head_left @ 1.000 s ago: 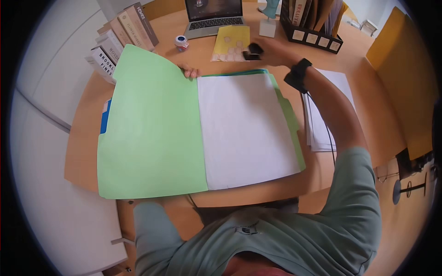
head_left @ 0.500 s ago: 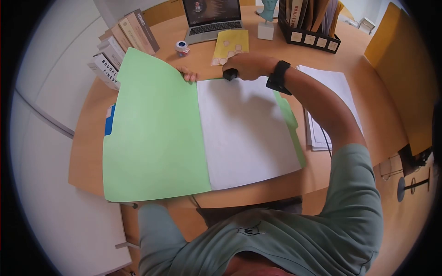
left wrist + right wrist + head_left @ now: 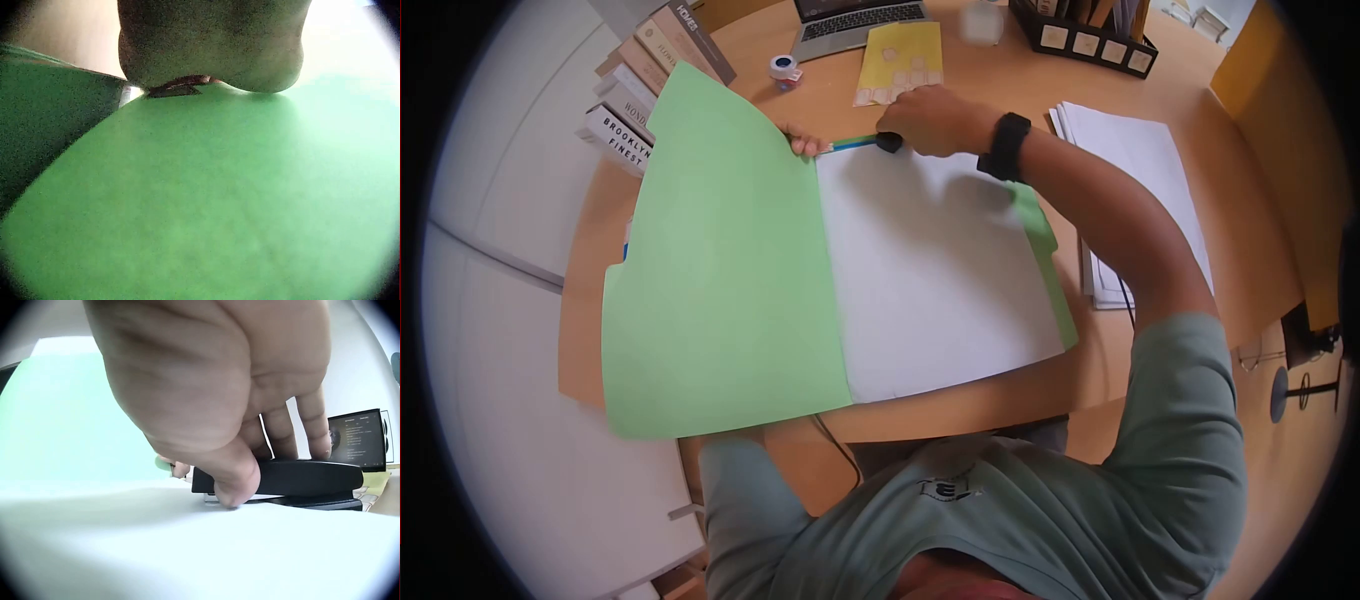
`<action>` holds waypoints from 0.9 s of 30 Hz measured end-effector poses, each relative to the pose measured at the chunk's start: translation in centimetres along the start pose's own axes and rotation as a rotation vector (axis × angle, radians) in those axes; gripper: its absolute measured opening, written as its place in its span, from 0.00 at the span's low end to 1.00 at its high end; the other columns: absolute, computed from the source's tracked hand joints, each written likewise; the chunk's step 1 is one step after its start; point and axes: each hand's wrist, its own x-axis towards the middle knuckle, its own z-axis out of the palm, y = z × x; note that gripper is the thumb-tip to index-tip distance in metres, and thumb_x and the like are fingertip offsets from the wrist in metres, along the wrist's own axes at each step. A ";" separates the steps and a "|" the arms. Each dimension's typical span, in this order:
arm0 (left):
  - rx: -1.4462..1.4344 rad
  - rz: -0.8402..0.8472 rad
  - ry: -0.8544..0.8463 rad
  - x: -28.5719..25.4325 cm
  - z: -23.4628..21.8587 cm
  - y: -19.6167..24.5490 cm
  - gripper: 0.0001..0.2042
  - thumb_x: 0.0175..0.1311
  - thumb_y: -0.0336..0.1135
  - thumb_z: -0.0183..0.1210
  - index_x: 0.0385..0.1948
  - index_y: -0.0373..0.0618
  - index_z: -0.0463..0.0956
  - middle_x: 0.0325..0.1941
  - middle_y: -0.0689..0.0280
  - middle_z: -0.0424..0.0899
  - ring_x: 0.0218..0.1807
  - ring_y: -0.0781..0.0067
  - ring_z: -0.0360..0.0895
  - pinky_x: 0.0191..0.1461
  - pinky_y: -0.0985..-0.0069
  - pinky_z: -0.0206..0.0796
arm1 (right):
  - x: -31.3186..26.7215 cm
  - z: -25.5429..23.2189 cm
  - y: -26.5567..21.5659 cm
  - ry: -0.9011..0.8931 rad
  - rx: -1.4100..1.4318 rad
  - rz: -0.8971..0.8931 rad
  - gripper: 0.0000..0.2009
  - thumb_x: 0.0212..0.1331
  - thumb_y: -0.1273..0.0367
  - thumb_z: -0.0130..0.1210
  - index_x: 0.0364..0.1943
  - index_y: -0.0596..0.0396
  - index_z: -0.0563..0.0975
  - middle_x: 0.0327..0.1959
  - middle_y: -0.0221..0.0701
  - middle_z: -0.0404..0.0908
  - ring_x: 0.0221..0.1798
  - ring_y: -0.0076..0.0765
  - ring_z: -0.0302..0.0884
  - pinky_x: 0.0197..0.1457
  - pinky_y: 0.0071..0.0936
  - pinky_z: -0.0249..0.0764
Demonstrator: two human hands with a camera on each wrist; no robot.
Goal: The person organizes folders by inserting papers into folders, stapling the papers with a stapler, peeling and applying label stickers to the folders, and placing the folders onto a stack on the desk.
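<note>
A green folder [image 3: 730, 270] lies open on the table, its left cover raised, with white paper [image 3: 945, 310] on its right side. The left hand [image 3: 803, 141] grips the cover near the top of the fold, fingertips showing over the edge; in the left wrist view, part of the hand [image 3: 212, 44] sits against the green sheet. A black stapler [image 3: 300, 477] is in the right hand [image 3: 933, 119], thumb on the near side and fingers across the far side. Its jaws stand at the paper's top edge, where a blue-green strip [image 3: 852, 145] shows.
Beyond the folder are a yellow envelope [image 3: 905, 55], a laptop [image 3: 865, 30] and a small white-and-blue round item [image 3: 783, 70]. Books [image 3: 625, 100] stand at the left. Stacked papers [image 3: 1140, 170] lie at the right, below a black file holder [image 3: 1090, 45].
The right hand has brought the stapler from over the yellow envelope down and left to the paper's top edge. The left hand keeps its hold on the cover.
</note>
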 end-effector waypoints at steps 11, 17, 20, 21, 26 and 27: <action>0.072 0.024 0.103 0.6 1.9 0.5 0.13 0.70 0.41 0.52 0.40 0.40 0.77 0.33 0.68 0.76 0.38 0.76 0.69 0.46 0.77 0.59 | -0.9 -1.5 1.0 0.046 -0.011 -0.021 0.10 0.51 0.76 0.54 0.38 0.52 0.80 0.35 0.37 0.83 0.44 0.48 0.80 0.47 0.41 0.74; 0.343 0.029 0.475 0.9 7.2 1.7 0.13 0.70 0.41 0.52 0.37 0.40 0.78 0.32 0.69 0.75 0.35 0.79 0.68 0.41 0.80 0.61 | -2.4 -3.6 3.1 0.049 -0.119 0.308 0.08 0.50 0.72 0.55 0.34 0.54 0.82 0.37 0.39 0.84 0.42 0.49 0.82 0.45 0.41 0.77; 0.967 -0.176 0.764 1.9 10.2 1.2 0.13 0.70 0.41 0.51 0.36 0.40 0.78 0.32 0.70 0.75 0.34 0.80 0.68 0.39 0.81 0.62 | -4.0 -3.3 5.2 0.084 -0.085 0.463 0.08 0.51 0.71 0.55 0.33 0.55 0.82 0.36 0.42 0.84 0.42 0.50 0.83 0.45 0.42 0.78; 1.632 -0.233 0.489 1.1 7.2 1.3 0.15 0.70 0.42 0.52 0.44 0.38 0.75 0.34 0.71 0.76 0.36 0.80 0.69 0.41 0.79 0.62 | -4.6 -2.7 6.0 0.130 -0.080 0.488 0.08 0.51 0.71 0.55 0.33 0.56 0.83 0.37 0.43 0.84 0.43 0.51 0.83 0.45 0.43 0.78; 1.554 -0.445 0.891 -0.1 5.4 -0.6 0.20 0.60 0.49 0.60 0.40 0.37 0.78 0.32 0.62 0.81 0.37 0.67 0.78 0.45 0.71 0.69 | -5.4 -1.7 8.8 0.033 -0.055 0.644 0.09 0.51 0.70 0.54 0.34 0.57 0.82 0.40 0.47 0.83 0.45 0.53 0.82 0.46 0.44 0.79; 1.702 -0.458 0.885 -0.8 4.4 -0.7 0.22 0.58 0.51 0.61 0.40 0.37 0.78 0.33 0.59 0.82 0.38 0.62 0.79 0.46 0.68 0.71 | -5.4 -1.5 9.3 0.007 -0.057 0.654 0.09 0.51 0.70 0.53 0.34 0.58 0.82 0.40 0.48 0.83 0.46 0.54 0.82 0.47 0.44 0.79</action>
